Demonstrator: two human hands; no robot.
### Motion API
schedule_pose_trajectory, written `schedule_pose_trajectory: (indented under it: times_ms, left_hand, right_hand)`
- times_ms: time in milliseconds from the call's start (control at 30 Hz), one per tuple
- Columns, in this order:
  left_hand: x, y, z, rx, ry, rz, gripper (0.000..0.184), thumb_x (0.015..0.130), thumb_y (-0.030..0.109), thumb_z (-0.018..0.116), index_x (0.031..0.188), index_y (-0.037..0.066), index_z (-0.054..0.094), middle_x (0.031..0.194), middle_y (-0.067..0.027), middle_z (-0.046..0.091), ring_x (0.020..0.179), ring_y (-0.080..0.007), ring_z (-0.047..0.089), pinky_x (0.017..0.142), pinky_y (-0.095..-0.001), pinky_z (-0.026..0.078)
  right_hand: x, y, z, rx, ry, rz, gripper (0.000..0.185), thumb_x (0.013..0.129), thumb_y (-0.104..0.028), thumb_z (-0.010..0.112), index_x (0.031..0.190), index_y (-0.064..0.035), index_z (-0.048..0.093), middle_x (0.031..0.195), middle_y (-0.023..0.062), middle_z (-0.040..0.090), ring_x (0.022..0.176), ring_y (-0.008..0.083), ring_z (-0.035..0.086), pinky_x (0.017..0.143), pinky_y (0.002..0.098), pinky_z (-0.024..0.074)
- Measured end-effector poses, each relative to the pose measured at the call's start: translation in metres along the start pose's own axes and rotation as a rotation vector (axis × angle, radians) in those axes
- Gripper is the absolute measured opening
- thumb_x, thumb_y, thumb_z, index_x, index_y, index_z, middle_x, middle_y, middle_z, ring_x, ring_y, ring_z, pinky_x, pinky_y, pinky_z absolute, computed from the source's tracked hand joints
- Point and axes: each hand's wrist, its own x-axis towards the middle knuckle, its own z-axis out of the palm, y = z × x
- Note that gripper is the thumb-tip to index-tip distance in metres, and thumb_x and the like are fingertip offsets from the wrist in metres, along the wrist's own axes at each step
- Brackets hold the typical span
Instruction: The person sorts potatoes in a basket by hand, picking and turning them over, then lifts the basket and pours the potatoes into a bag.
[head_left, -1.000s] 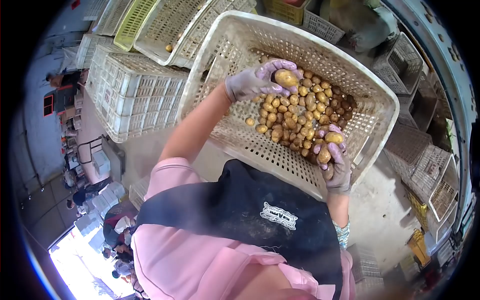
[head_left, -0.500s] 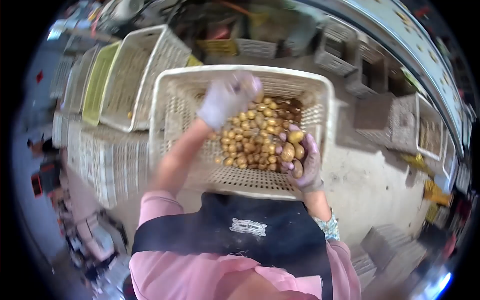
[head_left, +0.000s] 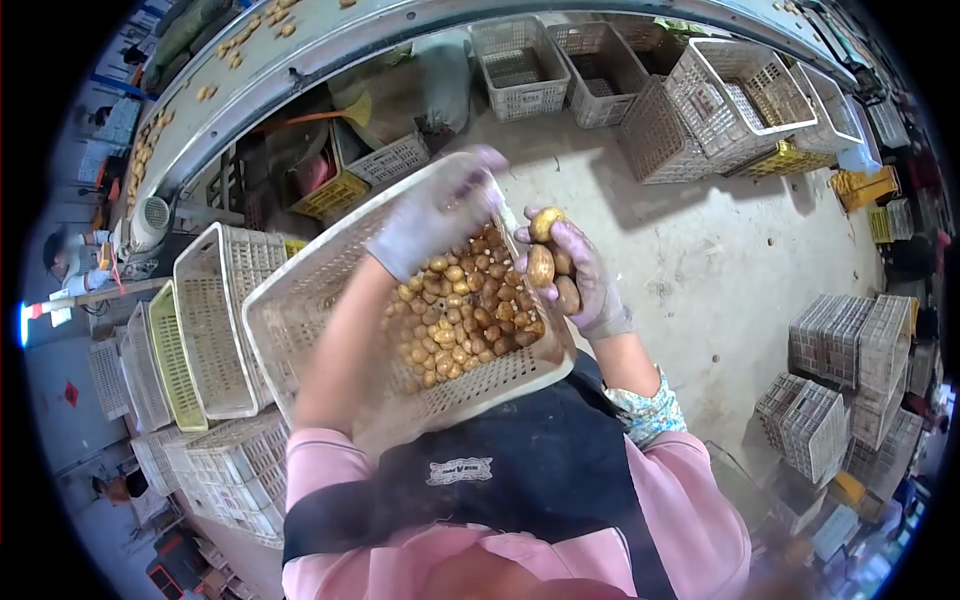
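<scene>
My left hand point(head_left: 440, 210), in a pale glove, is over the far side of a white plastic crate point(head_left: 278, 285). Motion smears its fingers, so their closure and any contents are unclear. My gloved right hand point(head_left: 592, 285) is by the crate's right rim, palm up, with its fingers curled round several small potatoes point(head_left: 541, 266). One yellowish potato sits near the fingertips; the others are browner. Inside the crate lies a heap of small potatoes point(head_left: 460, 320), yellow at the left and dark brown towards the right.
Empty-looking crates point(head_left: 225, 320) stand at the left beside a green one point(head_left: 172, 350). Across the back runs a conveyor point(head_left: 225, 95) carrying scattered potatoes. More crates point(head_left: 740, 100) sit at the back right, with stacked crates point(head_left: 830, 340) farther right on the concrete floor point(head_left: 690, 270).
My view has turned, so the crate appears slanted and farther left. The right hand, still holding potatoes, has shifted from over the crate's right end to its outer side. The left hand remains blurred.
</scene>
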Motion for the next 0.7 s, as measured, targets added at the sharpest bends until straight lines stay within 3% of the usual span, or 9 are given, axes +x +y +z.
schedule_pose_trajectory:
  times_ms: [167, 300, 333, 400, 467, 500, 533, 633, 700]
  left_hand:
    - [-0.013, 0.002, 0.045, -0.146, -0.269, 0.12, 0.058, 0.091, 0.03, 0.064, 0.139, 0.003, 0.047, 0.137, -0.0158, 0.052, 0.129, -0.025, 0.047, 0.109, -0.0375, 0.036]
    - [-0.03, -0.006, 0.045, 0.07, -0.175, 0.122, 0.046, 0.09, 0.022, 0.064, 0.133, 0.008, 0.055, 0.128, -0.0149, 0.058, 0.118, -0.0262, 0.057, 0.103, -0.0368, 0.042]
    - [-0.041, -0.014, 0.06, -0.133, -0.034, -0.047, 0.043, 0.089, 0.01, 0.064, 0.131, 0.005, 0.055, 0.122, -0.0135, 0.061, 0.111, -0.0221, 0.059, 0.096, -0.0335, 0.046]
    - [-0.054, -0.018, 0.067, -0.465, 0.26, -0.126, 0.035, 0.09, 0.006, 0.064, 0.124, 0.001, 0.055, 0.116, -0.0078, 0.061, 0.101, -0.0143, 0.059, 0.086, -0.0271, 0.05]
    - [-0.075, -0.039, 0.051, -0.4, 0.423, -0.309, 0.035, 0.091, 0.011, 0.064, 0.125, 0.005, 0.055, 0.111, -0.0058, 0.061, 0.083, -0.0087, 0.054, 0.07, -0.0222, 0.046]
    - [-0.093, -0.06, 0.041, -0.354, 0.437, -0.299, 0.033, 0.094, 0.012, 0.061, 0.126, 0.008, 0.055, 0.107, -0.0042, 0.06, 0.068, -0.005, 0.049, 0.058, -0.0197, 0.042]
    - [-0.106, -0.064, 0.036, -0.188, 0.444, -0.545, 0.03, 0.095, 0.011, 0.058, 0.124, 0.01, 0.056, 0.104, -0.0025, 0.059, 0.061, -0.0043, 0.044, 0.053, -0.0195, 0.037]
    - [-0.163, -0.098, 0.032, -0.01, 0.337, -0.613, 0.024, 0.094, 0.012, 0.058, 0.118, 0.01, 0.059, 0.097, -0.0006, 0.06, 0.065, -0.0059, 0.048, 0.055, -0.0201, 0.041]
    - [-0.206, -0.143, 0.028, 0.288, 0.264, -0.632, 0.023, 0.093, 0.014, 0.059, 0.116, 0.01, 0.06, 0.098, -0.0006, 0.06, 0.07, -0.007, 0.052, 0.057, -0.021, 0.043]
  right_hand:
    - [-0.012, -0.001, 0.003, -0.498, 0.081, -0.027, 0.031, 0.098, -0.026, 0.055, 0.121, -0.0044, 0.058, 0.092, -0.0005, 0.065, 0.072, 0.0036, 0.059, 0.049, 0.0152, 0.0423]
    - [-0.019, -0.002, 0.01, -0.417, 0.117, 0.108, 0.031, 0.098, -0.028, 0.054, 0.119, -0.0055, 0.06, 0.098, 0.0019, 0.065, 0.076, 0.0055, 0.061, 0.057, 0.0174, 0.0486]
    - [-0.02, -0.001, 0.007, -0.574, -0.08, -0.29, 0.033, 0.098, -0.028, 0.053, 0.121, -0.0052, 0.059, 0.103, 0.0045, 0.065, 0.08, 0.0082, 0.062, 0.062, 0.0199, 0.0505]
    - [-0.022, 0.018, -0.037, -0.654, -0.245, -0.576, 0.036, 0.098, -0.024, 0.05, 0.128, -0.0035, 0.052, 0.114, 0.011, 0.062, 0.091, 0.0164, 0.063, 0.066, 0.0229, 0.0523]
    - [-0.045, 0.003, -0.055, -0.129, -0.005, -0.198, 0.039, 0.099, -0.026, 0.045, 0.129, -0.002, 0.05, 0.12, 0.0152, 0.059, 0.098, 0.0233, 0.063, 0.062, 0.0238, 0.0522]
    - [-0.048, 0.003, -0.085, 0.099, 0.081, -0.209, 0.041, 0.098, -0.033, 0.047, 0.123, -0.0022, 0.055, 0.118, 0.0156, 0.06, 0.097, 0.0252, 0.063, 0.062, 0.0233, 0.0522]
    - [-0.055, -0.004, -0.102, 0.18, 0.19, -0.217, 0.042, 0.097, -0.038, 0.048, 0.119, -0.0026, 0.057, 0.116, 0.0159, 0.06, 0.096, 0.0259, 0.063, 0.059, 0.023, 0.0524]
    - [-0.064, 0.013, -0.219, 0.427, 0.288, -0.09, 0.047, 0.094, -0.046, 0.047, 0.114, -0.0064, 0.061, 0.114, 0.0141, 0.063, 0.093, 0.0232, 0.065, 0.057, 0.0246, 0.0535]
    - [-0.054, -0.023, -0.293, 0.512, 0.465, -0.131, 0.038, 0.092, -0.037, 0.048, 0.106, -0.0035, 0.06, 0.106, 0.0136, 0.063, 0.087, 0.0271, 0.063, 0.046, 0.0247, 0.053]
